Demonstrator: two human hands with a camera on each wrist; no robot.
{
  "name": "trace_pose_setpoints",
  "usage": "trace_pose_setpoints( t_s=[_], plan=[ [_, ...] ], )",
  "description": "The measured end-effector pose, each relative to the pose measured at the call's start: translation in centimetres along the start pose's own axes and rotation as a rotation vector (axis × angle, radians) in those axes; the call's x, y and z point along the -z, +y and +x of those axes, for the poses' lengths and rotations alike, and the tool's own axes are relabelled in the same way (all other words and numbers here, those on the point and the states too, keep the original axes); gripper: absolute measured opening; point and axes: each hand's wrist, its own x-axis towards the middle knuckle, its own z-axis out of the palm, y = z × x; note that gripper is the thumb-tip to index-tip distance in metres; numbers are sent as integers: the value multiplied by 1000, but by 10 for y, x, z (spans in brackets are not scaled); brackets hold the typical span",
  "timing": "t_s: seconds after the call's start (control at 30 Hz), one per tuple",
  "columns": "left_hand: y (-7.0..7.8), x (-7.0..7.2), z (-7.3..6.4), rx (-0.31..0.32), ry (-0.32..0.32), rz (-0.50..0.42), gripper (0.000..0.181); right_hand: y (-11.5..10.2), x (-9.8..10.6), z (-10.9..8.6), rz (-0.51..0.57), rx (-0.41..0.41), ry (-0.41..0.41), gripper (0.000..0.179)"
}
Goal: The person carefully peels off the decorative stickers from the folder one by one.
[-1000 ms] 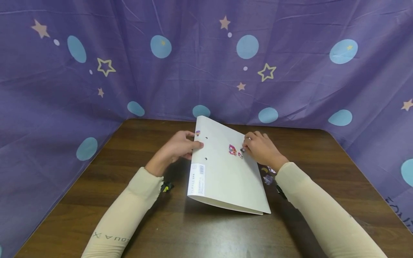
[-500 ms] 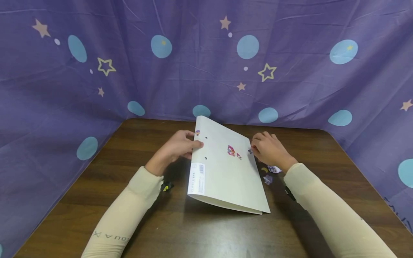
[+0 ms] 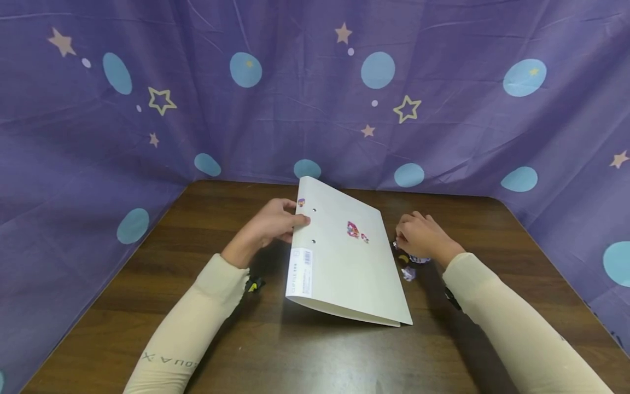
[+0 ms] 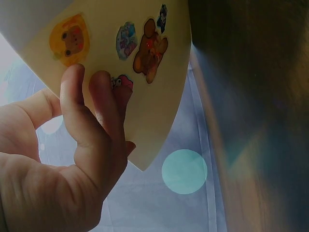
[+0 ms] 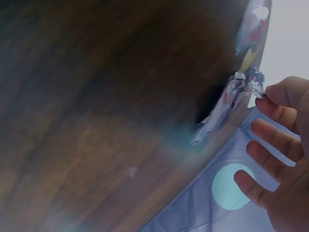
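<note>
Pinched between the thumb and forefinger of the right hand is a small dark sticker, the other three fingers spread apart just below it. That hand sits a little to the right of the white folder, apart from it. The left hand grips the folder by its spine, thumb on the front cover, fingertips against the other side, near an orange sticker and a brown bear sticker. Between the two hands, the folder slants over the wooden table. Its front bears a red sticker and, along the spine, a printed label. Shiny scraps lie beside its right edge.
</note>
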Motion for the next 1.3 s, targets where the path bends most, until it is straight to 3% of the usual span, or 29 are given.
trace_pose_setpoints(
  t_s=[0.77,1.3],
  plan=[
    [0,1,2,4,-3,-10,52,3,-3,-4,-30,-46,15,21],
    [-2,0,2,2,4,-8,52,-16,1,2,-43,22,80,7]
  ],
)
